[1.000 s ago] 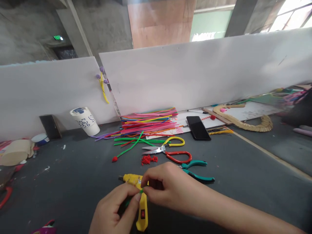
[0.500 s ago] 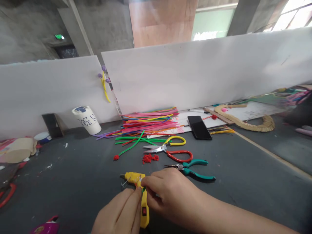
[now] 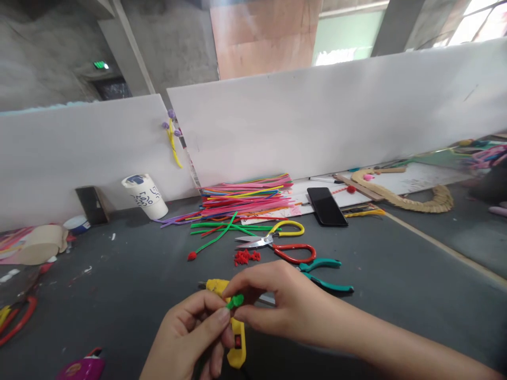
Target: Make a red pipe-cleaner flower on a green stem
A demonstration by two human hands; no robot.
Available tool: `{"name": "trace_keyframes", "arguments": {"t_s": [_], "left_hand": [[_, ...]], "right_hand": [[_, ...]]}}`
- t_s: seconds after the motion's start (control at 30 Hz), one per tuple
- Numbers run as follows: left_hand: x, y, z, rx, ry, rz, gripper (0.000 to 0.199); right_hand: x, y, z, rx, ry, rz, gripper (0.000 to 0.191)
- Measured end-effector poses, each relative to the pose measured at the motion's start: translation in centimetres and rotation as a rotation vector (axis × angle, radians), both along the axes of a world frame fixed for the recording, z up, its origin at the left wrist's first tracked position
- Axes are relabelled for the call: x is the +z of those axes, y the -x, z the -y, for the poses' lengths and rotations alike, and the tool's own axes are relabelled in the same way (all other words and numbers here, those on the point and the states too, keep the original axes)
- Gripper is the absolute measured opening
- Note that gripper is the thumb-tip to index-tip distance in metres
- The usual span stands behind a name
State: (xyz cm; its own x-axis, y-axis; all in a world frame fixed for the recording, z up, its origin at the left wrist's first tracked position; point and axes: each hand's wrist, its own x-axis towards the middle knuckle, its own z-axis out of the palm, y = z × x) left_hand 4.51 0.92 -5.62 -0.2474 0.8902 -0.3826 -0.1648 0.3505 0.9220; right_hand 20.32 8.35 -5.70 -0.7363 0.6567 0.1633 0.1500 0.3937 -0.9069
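My left hand (image 3: pixel 194 330) pinches a green pipe cleaner (image 3: pixel 236 301) between thumb and fingertips, with its curled end sticking up. Around that end curve the fingers of my right hand (image 3: pixel 273 303), thumb and index apart; whether they touch it is hard to tell. A yellow glue gun (image 3: pixel 236 356) lies on the table beneath both hands, partly covered by them. Just beyond are red fuzzy clippings (image 3: pixel 246 257), scissors (image 3: pixel 277 240) with one yellow and one red handle, and green-handled pliers (image 3: pixel 327 285), their jaws hidden behind my right hand.
Several green pipe cleaners (image 3: pixel 214 228) lie before a colourful bundle (image 3: pixel 245 198). A red-tipped green stem (image 3: pixel 192 256) rests nearby. A black phone (image 3: pixel 327 206), a white cup (image 3: pixel 144 196) and a purple tool (image 3: pixel 83 368) stand or lie around. White boards (image 3: pixel 309 116) bound the back.
My hands have turned and drawn slightly apart, so the pipe cleaner's green end now shows. My right hand's fingers have opened out. The view has shifted slightly.
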Motion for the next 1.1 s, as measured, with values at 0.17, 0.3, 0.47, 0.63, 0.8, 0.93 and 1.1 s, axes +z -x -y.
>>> {"name": "trace_keyframes", "arguments": {"t_s": [0.17, 0.3, 0.47, 0.63, 0.8, 0.93, 1.1], "left_hand": [[-0.4, -0.3, -0.2, -0.006, -0.024, 0.036, 0.041], [-1.2, -0.4, 0.0, -0.038, -0.057, 0.002, 0.044], [-1.6, -0.5, 0.0, -0.079, -0.057, -0.029, 0.039], [-1.4, 0.0, -0.4, -0.121, 0.0, 0.255, 0.033], [-1.8, 0.6, -0.5, -0.221, 0.053, 0.414, 0.024], [-1.8, 0.2, -0.5, -0.258, 0.025, 0.387, 0.028], [-1.6, -0.2, -0.5, -0.163, 0.024, 0.304, 0.038]], "right_hand": [[-0.4, 0.3, -0.1, -0.055, 0.247, 0.012, 0.013], [-0.6, 0.4, 0.1, -0.094, 0.363, 0.009, 0.005], [-0.5, 0.6, 0.2, -0.147, 0.442, 0.025, 0.004], [-0.5, 0.2, -1.2, 0.048, 0.639, -0.178, 0.019], [-1.0, -0.3, -2.1, 0.138, 0.484, -0.221, 0.018], [-1.1, -0.4, -1.7, 0.091, 0.201, -0.173, 0.008], [-0.8, -0.4, -1.5, 0.094, 0.082, -0.15, 0.009]]}}
